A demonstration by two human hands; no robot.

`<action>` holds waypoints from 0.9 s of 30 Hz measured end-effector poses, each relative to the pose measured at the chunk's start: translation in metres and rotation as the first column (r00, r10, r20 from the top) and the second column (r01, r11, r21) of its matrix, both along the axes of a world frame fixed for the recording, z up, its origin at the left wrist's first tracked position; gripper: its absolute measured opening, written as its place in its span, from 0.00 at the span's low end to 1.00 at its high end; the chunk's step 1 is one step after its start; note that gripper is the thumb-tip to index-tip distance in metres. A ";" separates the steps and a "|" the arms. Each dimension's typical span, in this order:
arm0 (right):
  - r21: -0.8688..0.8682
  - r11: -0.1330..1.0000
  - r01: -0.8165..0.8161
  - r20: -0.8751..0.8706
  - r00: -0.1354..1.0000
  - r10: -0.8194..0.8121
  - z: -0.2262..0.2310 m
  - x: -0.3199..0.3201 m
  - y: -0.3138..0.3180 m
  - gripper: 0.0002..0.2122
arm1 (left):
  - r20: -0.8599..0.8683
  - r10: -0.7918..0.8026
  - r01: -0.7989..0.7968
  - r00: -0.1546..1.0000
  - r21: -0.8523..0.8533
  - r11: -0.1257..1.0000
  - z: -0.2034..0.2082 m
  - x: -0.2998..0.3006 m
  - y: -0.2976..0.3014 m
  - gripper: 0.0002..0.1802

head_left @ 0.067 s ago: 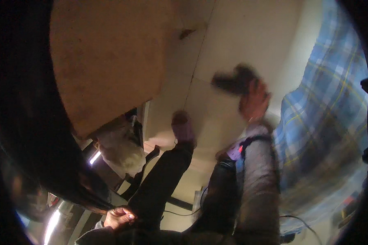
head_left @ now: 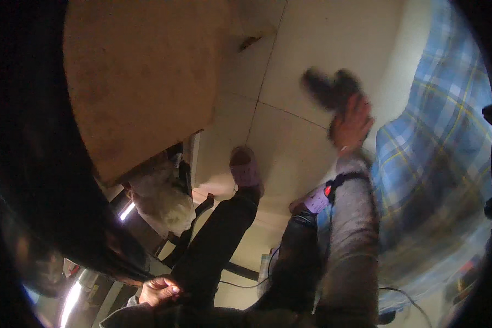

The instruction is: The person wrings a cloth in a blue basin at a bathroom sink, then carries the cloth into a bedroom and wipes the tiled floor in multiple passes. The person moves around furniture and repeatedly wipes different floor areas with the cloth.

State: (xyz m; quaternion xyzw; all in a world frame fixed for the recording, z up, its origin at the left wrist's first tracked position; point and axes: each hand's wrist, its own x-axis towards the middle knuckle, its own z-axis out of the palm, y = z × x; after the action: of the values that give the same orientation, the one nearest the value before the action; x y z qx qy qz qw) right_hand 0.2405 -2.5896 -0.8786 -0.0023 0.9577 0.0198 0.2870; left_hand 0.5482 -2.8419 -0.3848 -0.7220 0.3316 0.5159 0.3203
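My right hand (head_left: 353, 124) reaches out over the pale floor at the right, its back showing and its fingers stretched out. Just beyond the fingertips is a blurred, dark two-lobed shape (head_left: 332, 90); I cannot tell if it is a thing or the hand's shadow. A black strap (head_left: 349, 178) with a red spot goes round my right forearm. My left hand (head_left: 159, 290) rests low at the left by my thigh, thumb and fingers curled together. Whatever may be inside that pinch is hidden.
A brown board-like surface (head_left: 142, 82) fills the upper left. Below it hangs a pale bag (head_left: 167, 205). Blue checked cloth (head_left: 421, 147) drapes down the right side. My feet are in purple slippers (head_left: 245, 172) on the tiled floor (head_left: 290, 142). A thin cable (head_left: 407, 298) runs lower right.
My right hand has shifted a little up and to the right, and the dark shape has moved the same way. My left hand stays put.
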 end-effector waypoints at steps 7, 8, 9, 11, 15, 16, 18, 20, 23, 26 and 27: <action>0.249 0.959 0.135 -0.581 0.813 0.036 -0.021 0.042 0.018 0.28 | 0.042 0.011 -0.011 0.999 0.007 1.000 0.000 0.011 -0.003 0.05; 0.239 0.968 0.082 -0.473 0.880 0.042 -0.019 0.068 0.008 0.30 | 0.075 -0.021 0.020 0.997 0.009 1.000 0.000 0.011 -0.003 0.05; 0.239 0.970 0.042 -0.285 0.958 0.029 -0.012 0.096 -0.001 0.32 | 0.045 -0.003 0.003 0.999 0.019 1.000 0.000 0.011 -0.002 0.05; -0.051 0.946 -0.319 0.023 0.947 0.321 0.010 0.141 -0.013 0.31 | 0.017 0.022 -0.023 1.000 0.042 0.999 0.001 0.011 -0.002 0.05; -0.478 0.374 -0.795 -0.223 0.521 0.824 0.000 0.115 -0.056 0.26 | 0.101 -0.037 0.027 0.994 0.098 0.995 0.002 0.011 -0.011 0.07; -0.486 0.261 -0.834 -0.237 0.414 0.879 -0.007 0.089 -0.071 0.25 | 0.095 -0.035 0.024 0.995 0.116 0.993 0.002 0.011 -0.013 0.08; -0.269 0.417 -0.868 -0.399 0.494 0.773 -0.022 0.023 -0.096 0.24 | -0.039 -0.102 0.108 0.994 0.188 0.976 -0.001 0.014 -0.017 0.11; -0.169 0.718 -0.675 -0.531 0.676 0.511 -0.029 -0.057 -0.113 0.27 | -0.038 -0.158 0.162 0.987 0.175 0.971 -0.002 0.018 -0.018 0.10; -0.105 0.981 -0.163 -0.555 0.828 0.079 -0.030 -0.101 -0.144 0.28 | 0.000 -0.128 0.126 0.992 0.170 0.977 -0.004 0.023 -0.018 0.11; -0.050 0.975 -0.214 -0.464 0.870 0.167 -0.030 -0.073 -0.166 0.31 | -0.001 -0.076 0.076 0.997 0.162 0.984 -0.003 0.022 -0.016 0.12; -0.098 0.938 -0.332 -0.446 0.858 0.257 -0.032 -0.054 -0.175 0.30 | 0.008 -0.067 0.065 0.998 0.140 0.988 -0.001 0.020 -0.015 0.11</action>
State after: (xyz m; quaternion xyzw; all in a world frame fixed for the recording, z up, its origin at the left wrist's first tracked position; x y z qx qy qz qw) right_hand 0.1866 -2.7644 -0.9102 -0.1696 0.9833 -0.0187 0.0631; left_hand 0.5684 -2.8572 -0.3860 -0.6897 0.3163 0.5225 0.3890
